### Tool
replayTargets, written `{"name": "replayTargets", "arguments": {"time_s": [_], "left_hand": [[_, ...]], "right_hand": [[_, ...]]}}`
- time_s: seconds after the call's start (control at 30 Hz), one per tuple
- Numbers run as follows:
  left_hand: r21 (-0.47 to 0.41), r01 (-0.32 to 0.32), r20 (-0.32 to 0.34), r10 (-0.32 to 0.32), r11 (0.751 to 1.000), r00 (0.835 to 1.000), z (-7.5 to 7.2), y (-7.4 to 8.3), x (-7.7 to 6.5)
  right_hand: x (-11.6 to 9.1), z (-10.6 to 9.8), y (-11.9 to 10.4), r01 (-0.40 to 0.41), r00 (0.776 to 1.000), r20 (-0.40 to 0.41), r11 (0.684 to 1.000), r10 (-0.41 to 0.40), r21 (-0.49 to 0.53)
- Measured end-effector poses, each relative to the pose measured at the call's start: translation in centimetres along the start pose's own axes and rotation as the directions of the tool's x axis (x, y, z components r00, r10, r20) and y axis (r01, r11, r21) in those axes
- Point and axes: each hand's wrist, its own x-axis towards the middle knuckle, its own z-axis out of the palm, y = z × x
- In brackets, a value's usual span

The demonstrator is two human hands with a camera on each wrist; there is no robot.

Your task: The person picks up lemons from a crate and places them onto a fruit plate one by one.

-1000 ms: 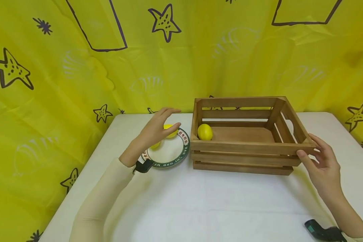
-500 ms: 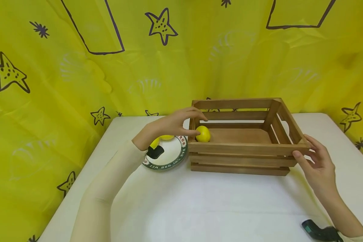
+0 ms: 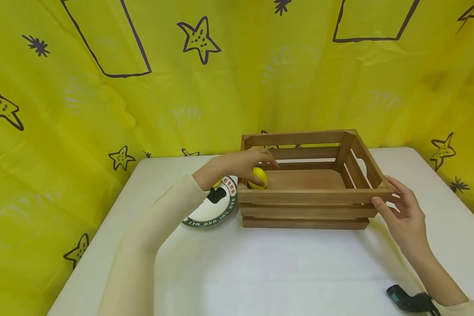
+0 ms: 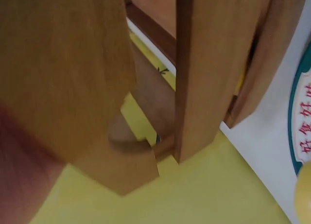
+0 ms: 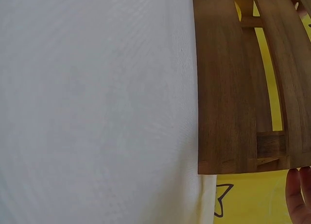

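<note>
A slatted wooden crate (image 3: 312, 196) stands on the white-covered table. Inside its left end is a yellow lemon (image 3: 259, 177). My left hand (image 3: 245, 166) reaches over that end, thumb in front of the lemon and bent fingers above it, a gap showing at the fingertips. Whether they touch the lemon is unclear. In the left wrist view the palm is a blur beside the crate's end slat (image 4: 73, 63). My right hand (image 3: 404, 215) rests on the crate's near right corner, thumb in front. Some of its fingers (image 5: 294, 195) show at the crate's edge in the right wrist view.
Left of the crate lies a round plate (image 3: 233, 199) with a green rim, partly under my left wrist. A yellow lemon (image 4: 305, 192) shows at the plate in the left wrist view. A yellow patterned curtain (image 3: 205, 96) hangs behind the table.
My left hand has moved right from above the plate, over the crate's left end to the lemon inside. The right hand stays at the crate's corner. The head view has shifted slightly.
</note>
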Motion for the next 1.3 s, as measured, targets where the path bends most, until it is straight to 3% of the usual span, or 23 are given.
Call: {"name": "replayTargets", "arguments": {"time_s": [0.2,0.3,0.43,0.57,0.73,0.83,0.93,1.0,1.3], "left_hand": [[0.141,0.033,0.136,-0.052,0.989,0.989,0.5,-0.1,2.3],[0.205,0.049,0.174,-0.086,0.977,0.981,0.6,-0.3,3.3],[0.256,0.122,0.203,-0.176,0.959,0.963,0.5,-0.7,4.2],[0.273,0.225,0.248,-0.294,0.936,0.923,0.7,-0.8,4.9],[0.321,0.341,0.294,-0.435,0.884,0.851,1.1,-0.4,5.4],[0.326,0.37,0.33,-0.471,0.87,0.818,1.4,-0.3,5.6],[0.323,0.371,0.373,-0.478,0.87,0.795,1.6,-0.3,5.9],[0.33,0.357,0.39,-0.471,0.874,0.791,1.6,-0.4,6.2],[0.371,0.282,0.413,-0.429,0.885,0.804,2.1,-1.2,6.3]], "right_hand": [[0.1,0.0,0.0,-0.004,1.0,0.012,1.0,0.004,-0.022],[0.1,-0.1,0.0,-0.003,1.0,0.003,0.997,0.003,-0.073],[0.1,0.0,0.0,-0.011,1.0,0.003,0.998,0.011,-0.067],[0.0,0.0,-0.1,-0.013,1.0,0.004,0.999,0.013,-0.034],[0.0,0.0,-0.2,-0.012,1.0,-0.001,0.999,0.012,-0.032],[0.0,0.1,-0.3,-0.012,1.0,-0.004,0.999,0.012,-0.037],[0.0,0.0,-0.3,-0.014,1.0,-0.002,1.0,0.014,0.003],[0.0,-0.1,-0.3,-0.013,1.0,0.0,0.999,0.013,0.03],[0.0,0.2,-0.1,-0.031,0.999,-0.011,0.997,0.032,0.074]]}}
